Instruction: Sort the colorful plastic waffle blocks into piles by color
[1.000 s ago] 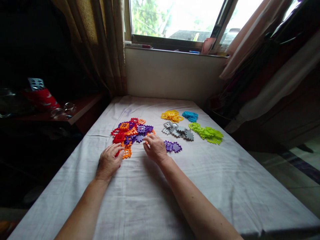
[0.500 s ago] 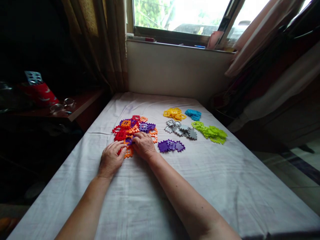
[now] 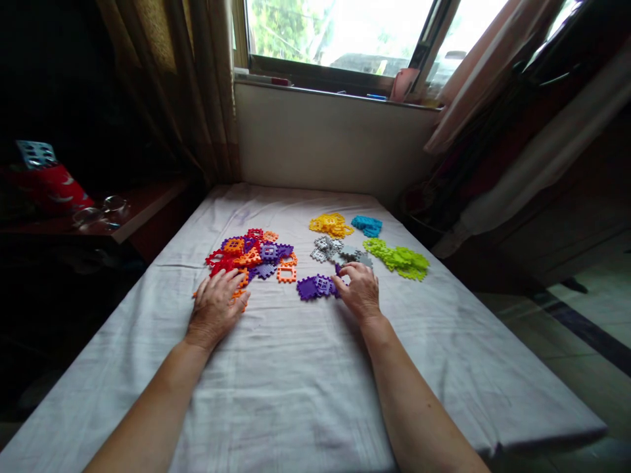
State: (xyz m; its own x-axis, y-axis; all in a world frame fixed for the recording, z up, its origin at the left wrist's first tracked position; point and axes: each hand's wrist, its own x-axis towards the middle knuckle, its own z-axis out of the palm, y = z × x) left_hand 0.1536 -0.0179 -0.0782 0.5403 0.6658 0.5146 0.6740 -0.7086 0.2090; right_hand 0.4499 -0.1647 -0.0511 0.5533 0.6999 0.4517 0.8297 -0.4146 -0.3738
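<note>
My left hand (image 3: 215, 303) lies with its fingers spread on the near side of a mixed pile of red (image 3: 218, 264), orange (image 3: 286, 274) and purple (image 3: 266, 270) notched plastic building tiles. It covers some orange and red tiles there. My right hand (image 3: 362, 289) pinches a purple building tile (image 3: 338, 269) at the right end of a small row of purple tiles (image 3: 309, 288). The fingers hide most of the held tile. Just beyond that hand lie grey tiles (image 3: 325, 248).
Yellow tiles (image 3: 330, 225), blue tiles (image 3: 367, 226) and lime green tiles (image 3: 401, 259) lie in separate heaps on the cloth-covered table (image 3: 276, 387). A side table at left holds glasses (image 3: 116, 205) and a red container (image 3: 56, 190). A window (image 3: 335, 33) is behind.
My right hand has moved from the mixed pile rightward to the purple row, carrying a purple tile. My left hand stays at the pile, its fingers flatter. The view has shifted slightly right.
</note>
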